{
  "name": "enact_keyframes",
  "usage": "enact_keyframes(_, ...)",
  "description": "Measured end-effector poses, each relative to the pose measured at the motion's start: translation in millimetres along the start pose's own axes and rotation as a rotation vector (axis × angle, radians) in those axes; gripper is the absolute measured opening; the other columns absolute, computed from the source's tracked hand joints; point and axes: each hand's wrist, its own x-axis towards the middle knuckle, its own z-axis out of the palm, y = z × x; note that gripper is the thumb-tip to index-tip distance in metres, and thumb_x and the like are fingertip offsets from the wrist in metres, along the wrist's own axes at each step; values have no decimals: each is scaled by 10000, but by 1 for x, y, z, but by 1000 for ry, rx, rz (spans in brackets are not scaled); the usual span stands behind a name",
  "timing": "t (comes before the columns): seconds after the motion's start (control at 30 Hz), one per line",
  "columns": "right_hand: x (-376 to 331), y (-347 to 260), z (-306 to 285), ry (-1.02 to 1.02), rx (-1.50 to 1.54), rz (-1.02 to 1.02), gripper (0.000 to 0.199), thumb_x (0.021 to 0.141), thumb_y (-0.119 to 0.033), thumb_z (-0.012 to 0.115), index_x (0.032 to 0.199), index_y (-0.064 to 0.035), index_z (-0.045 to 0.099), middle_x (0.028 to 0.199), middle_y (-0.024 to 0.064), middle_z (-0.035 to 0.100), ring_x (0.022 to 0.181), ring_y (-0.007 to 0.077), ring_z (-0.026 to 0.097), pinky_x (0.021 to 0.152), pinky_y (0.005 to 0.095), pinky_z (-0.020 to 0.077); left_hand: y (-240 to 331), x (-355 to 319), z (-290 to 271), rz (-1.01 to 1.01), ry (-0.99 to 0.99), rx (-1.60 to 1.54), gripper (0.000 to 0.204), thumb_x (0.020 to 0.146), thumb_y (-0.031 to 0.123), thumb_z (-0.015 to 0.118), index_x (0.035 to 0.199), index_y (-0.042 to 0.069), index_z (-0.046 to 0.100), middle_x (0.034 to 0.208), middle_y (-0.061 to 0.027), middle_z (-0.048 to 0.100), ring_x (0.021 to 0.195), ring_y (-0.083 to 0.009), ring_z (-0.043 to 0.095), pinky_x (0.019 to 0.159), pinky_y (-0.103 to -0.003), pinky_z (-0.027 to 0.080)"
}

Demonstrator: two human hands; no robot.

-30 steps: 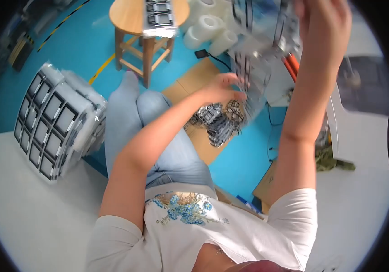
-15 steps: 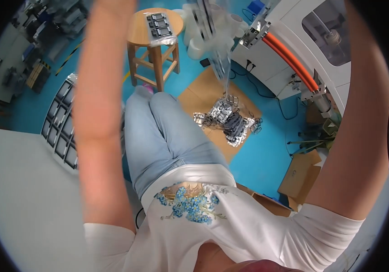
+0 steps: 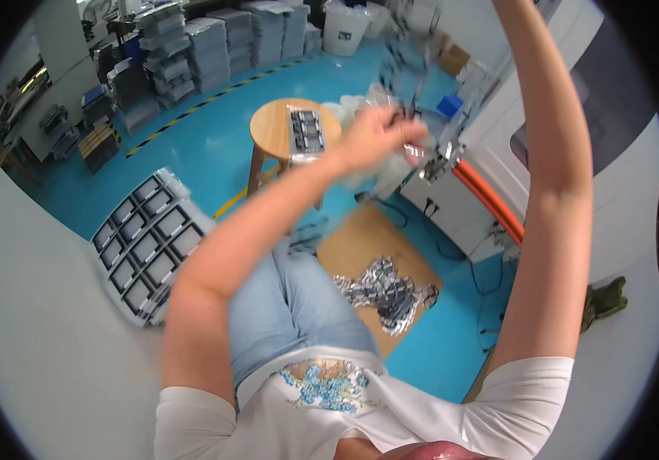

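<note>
"So, where is the left hand (image 3: 379, 142)?"

"Just right of the stool (image 3: 266, 123) in view, its fingers curled at the near end of a clear film (image 3: 408, 61) with dark frames in it."

"Clamped on it?"

"I cannot tell; hand and film are both blurred. The film shows right of the stool, reaching past its far edge."

"And the right hand?"

"Out of view, so I cannot tell its grip either. Only the right forearm (image 3: 552, 130) shows, well to the right of the stool."

"What lies on the stool?"

"A flat strip (image 3: 309, 132) of dark frames, on its right side."

"Nearer than the stool?"

"A stack of framed sheets (image 3: 141, 238) to its left, and to its right a heap of metallic parts (image 3: 395, 299) on brown cardboard (image 3: 372, 238). An orange tube (image 3: 490, 201) runs well to its right."

"Beyond it?"

"Stacks of grey sheets (image 3: 207, 50) to its left and a white bin (image 3: 345, 31) to its right."
</note>
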Motion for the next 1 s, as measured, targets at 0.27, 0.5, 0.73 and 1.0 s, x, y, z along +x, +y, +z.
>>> enact_keyframes(0.27, -119, 5, -34, -232, 107, 354, 175, 934, -228, 656, 831, -91, 626, 681, -63, 516, 554, 22, 398, 497, 200, 296, -107, -53, -20, -741, -282, 258, 928, 736, 386, 850, 1453, 36, 375, 1370, -195, 524, 1276, -255, 516, 1051, -392, 396)
enact_keyframes(0.5, -255, 28, -33, -503, 233, 651, 183, 944, -243, 660, 949, -60, 669, 783, -55, 590, 575, -16, 357, 488, 177, 260, -147, -68, -53, -22, 576, 145, 400, 889, 206, 724, 1215, 4, 610, 1093, -89, 658, 1019, -155, 605, 881, -286, 469)
enact_keyframes(0.73, -363, 176, 3, -500, 112, 996, 174, 938, -259, 668, 926, -86, 678, 748, -86, 576, 572, -4, 375, 480, 186, 262, -209, -114, -71, -242, 758, 28, 184, 950, 142, 641, 1015, -18, 704, 846, -30, 697, 767, -87, 646, 692, -233, 509)
enact_keyframes(1.0, -466, 284, 58, -566, 37, 1185, 252, 893, -304, 692, 893, -54, 669, 781, -55, 599, 649, 40, 470, 553, 219, 372, -228, -119, -124, -354, 903, 144, 460, 893, 39, 680, 1291, 4, 451, 735, -28, 636, 642, -47, 564, 554, -200, 426)
